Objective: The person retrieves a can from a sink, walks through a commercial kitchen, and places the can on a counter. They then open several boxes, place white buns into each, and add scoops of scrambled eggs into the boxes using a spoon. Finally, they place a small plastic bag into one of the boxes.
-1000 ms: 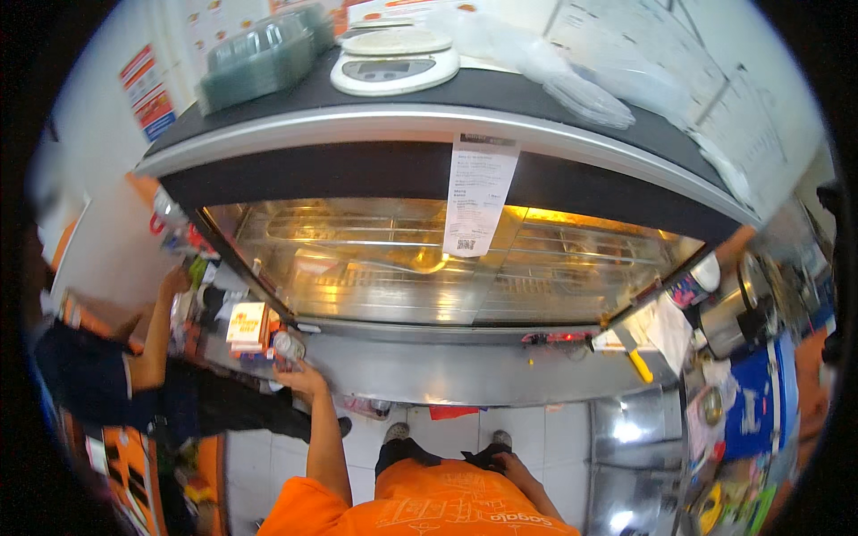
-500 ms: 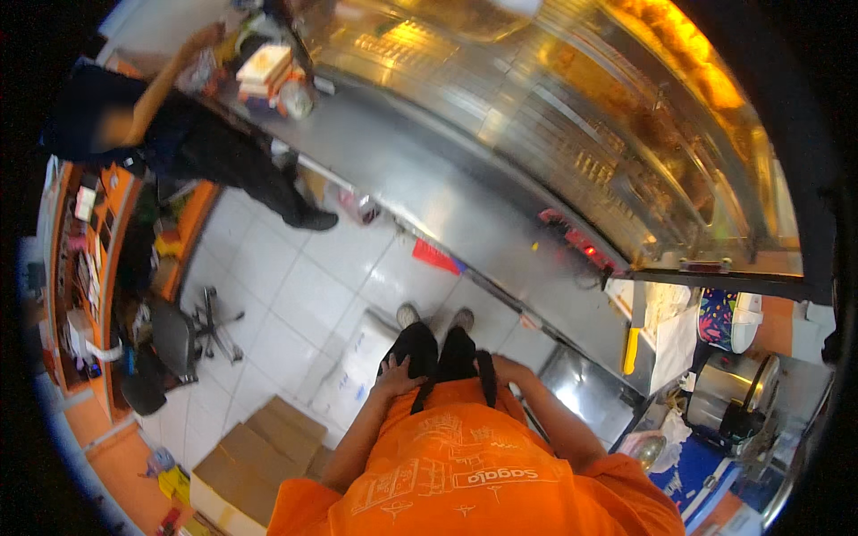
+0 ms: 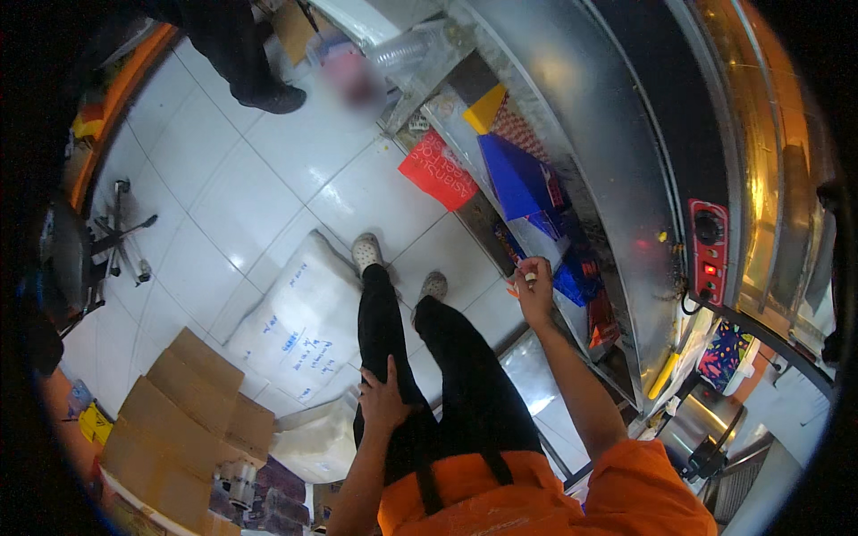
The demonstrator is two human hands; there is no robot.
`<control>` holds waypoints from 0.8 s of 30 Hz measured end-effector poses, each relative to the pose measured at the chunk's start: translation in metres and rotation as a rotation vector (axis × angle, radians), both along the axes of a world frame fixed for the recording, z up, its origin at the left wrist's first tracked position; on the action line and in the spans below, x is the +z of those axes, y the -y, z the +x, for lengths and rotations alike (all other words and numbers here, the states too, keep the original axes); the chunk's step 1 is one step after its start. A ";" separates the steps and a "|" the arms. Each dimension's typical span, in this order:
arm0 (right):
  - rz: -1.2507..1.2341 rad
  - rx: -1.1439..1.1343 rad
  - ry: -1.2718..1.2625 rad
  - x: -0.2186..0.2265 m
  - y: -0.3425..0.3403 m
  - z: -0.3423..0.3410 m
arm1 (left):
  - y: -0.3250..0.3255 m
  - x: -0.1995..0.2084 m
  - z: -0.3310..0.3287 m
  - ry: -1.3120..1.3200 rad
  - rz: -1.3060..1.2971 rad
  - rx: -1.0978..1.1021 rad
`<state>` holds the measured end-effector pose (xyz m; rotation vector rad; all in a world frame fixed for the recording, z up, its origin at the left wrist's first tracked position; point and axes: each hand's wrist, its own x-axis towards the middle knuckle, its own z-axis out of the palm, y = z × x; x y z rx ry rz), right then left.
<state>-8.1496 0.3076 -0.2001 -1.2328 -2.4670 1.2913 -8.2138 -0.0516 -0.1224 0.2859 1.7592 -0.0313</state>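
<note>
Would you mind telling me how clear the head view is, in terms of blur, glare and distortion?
Head view: strong fisheye bending, so the steel counter curves toward the rim; black corners; glare on the white floor tiles; a blurred pinkish patch near the top; warm orange glow at the right edge; the right hand and left hand are fairly sharp.

Bright overhead light glares off the white floor tiles [image 3: 268, 196] and the steel counter front [image 3: 572, 107]. Warm orange glows inside the display case [image 3: 769, 179]. Fisheye bending curves every edge; the top centre is smeared and blurred.
</note>
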 end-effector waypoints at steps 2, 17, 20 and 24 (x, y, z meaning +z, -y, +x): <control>0.014 -0.033 0.032 -0.005 0.002 0.001 | -0.001 -0.001 0.014 -0.015 -0.001 0.028; 0.504 -0.300 0.718 0.061 -0.113 0.010 | -0.015 -0.008 0.047 -0.026 0.173 0.238; 0.568 -0.176 0.669 0.064 -0.146 0.007 | -0.041 -0.017 0.020 -0.069 0.187 0.129; 0.703 -0.010 0.572 0.032 -0.194 0.021 | -0.102 -0.040 -0.015 -0.336 0.680 0.143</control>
